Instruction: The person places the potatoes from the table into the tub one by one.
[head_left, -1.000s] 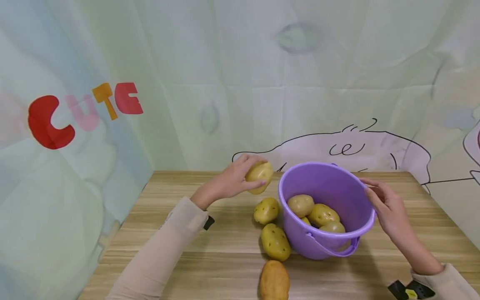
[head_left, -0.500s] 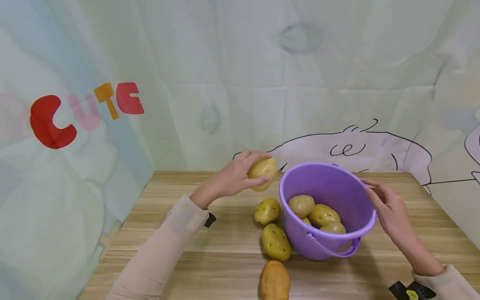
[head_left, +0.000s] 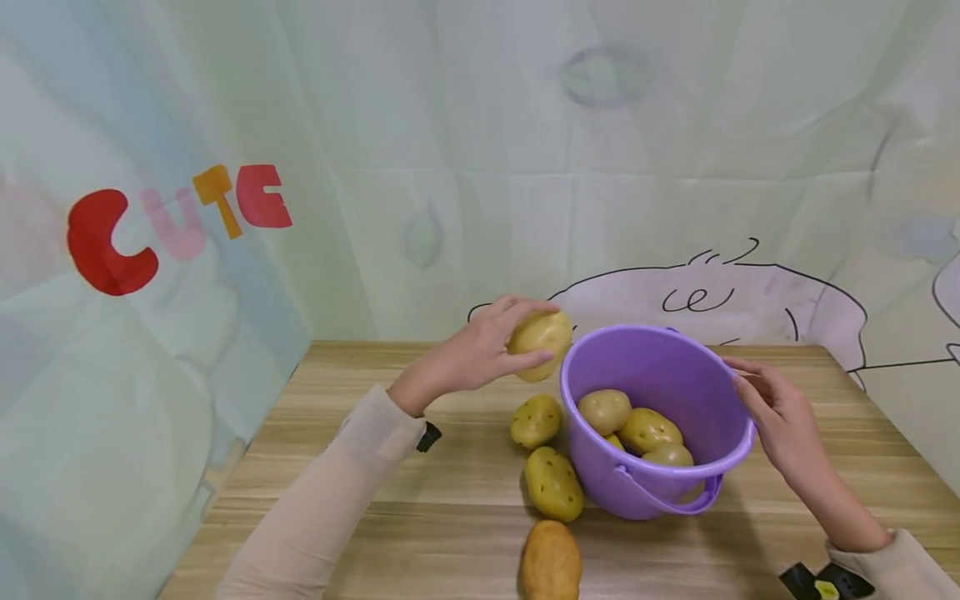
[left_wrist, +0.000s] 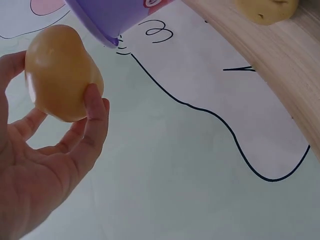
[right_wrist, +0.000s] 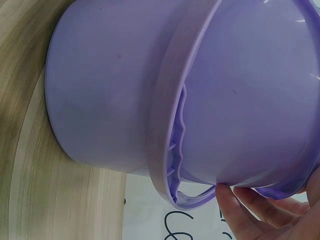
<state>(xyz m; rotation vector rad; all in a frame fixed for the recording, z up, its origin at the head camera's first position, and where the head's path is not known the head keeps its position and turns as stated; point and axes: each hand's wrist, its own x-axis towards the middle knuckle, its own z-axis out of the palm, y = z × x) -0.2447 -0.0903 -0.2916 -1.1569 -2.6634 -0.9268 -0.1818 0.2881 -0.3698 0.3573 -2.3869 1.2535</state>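
My left hand (head_left: 480,350) grips a pale yellow potato (head_left: 543,337) between thumb and fingers, in the air just left of the purple bucket's rim. From the left wrist view, the smooth potato (left_wrist: 57,75) is pinched at the fingertips beside the bucket's edge (left_wrist: 95,30). The bucket (head_left: 611,479) stands on the table with several potatoes (head_left: 648,431) inside, its handle hanging at the front. At the bucket's right rim, my right hand (head_left: 783,425) holds on; in the right wrist view its fingers (right_wrist: 232,210) touch the outer wall near the rim.
Two yellow potatoes (head_left: 553,483) lie on the wooden table (head_left: 420,517) left of the bucket. An orange-brown potato-like item (head_left: 551,562) lies nearer the front edge. A printed cloth backdrop (head_left: 442,108) hangs behind and at the left.
My left hand has moved slightly right with the potato, closer to the bucket's rim. The right hand stays at the rim, and the other potatoes keep their places.
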